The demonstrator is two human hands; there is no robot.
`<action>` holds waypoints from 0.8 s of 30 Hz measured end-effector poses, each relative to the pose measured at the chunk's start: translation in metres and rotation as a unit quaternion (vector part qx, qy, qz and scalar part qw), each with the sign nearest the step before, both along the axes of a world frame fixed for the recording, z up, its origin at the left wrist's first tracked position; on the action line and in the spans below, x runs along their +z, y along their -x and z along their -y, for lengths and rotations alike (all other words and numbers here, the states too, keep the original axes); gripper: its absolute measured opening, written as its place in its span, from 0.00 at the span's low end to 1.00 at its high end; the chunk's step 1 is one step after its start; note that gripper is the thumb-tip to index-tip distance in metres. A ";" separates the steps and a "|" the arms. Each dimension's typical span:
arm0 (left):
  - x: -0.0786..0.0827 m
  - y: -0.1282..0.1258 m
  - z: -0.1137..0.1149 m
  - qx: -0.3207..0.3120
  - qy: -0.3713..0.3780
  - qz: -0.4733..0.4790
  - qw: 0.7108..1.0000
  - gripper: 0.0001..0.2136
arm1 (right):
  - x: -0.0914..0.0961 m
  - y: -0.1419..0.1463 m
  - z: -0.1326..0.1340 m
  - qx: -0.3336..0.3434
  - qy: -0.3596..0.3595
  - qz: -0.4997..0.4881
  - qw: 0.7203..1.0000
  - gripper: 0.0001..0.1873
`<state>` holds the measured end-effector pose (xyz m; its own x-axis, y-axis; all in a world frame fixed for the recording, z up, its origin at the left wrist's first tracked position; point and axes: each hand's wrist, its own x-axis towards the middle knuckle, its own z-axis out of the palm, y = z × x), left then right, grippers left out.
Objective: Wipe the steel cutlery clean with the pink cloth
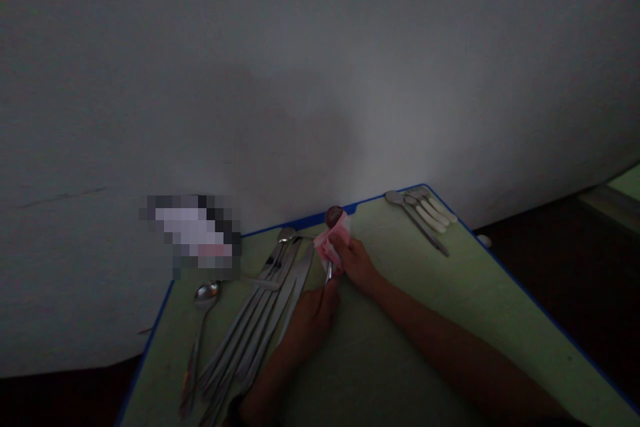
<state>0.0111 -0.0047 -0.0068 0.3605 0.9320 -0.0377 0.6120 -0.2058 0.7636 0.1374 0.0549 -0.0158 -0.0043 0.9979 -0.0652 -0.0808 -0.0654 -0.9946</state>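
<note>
My left hand is closed around the handle of a metal spoon, whose bowl points toward the wall. Higher up the same spoon, my right hand presses a pink and white cloth or tissue around the neck, just below the bowl. Left of my left hand lies a bundle of long metal cutlery, with knife-like blades among it. A small spoon rests at the bundle's far end. Farther left is a large spoon, its handle toward me.
A spoon and several white-handled utensils lie at the table's far right corner. A pixelated object stands at the far left edge. The green table has a blue rim and meets a pale wall.
</note>
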 end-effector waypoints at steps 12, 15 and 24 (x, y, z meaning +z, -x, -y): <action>0.007 -0.001 0.005 -0.008 0.057 0.050 0.997 0.25 | -0.013 -0.009 -0.008 0.052 0.000 -0.056 0.997 0.28; 0.008 0.000 0.008 -0.003 0.063 0.075 0.995 0.27 | -0.013 -0.012 -0.008 0.088 -0.005 -0.036 0.995 0.28; 0.001 0.000 -0.002 0.145 -0.066 0.103 0.982 0.13 | -0.007 -0.021 -0.004 0.150 0.020 -0.002 0.988 0.23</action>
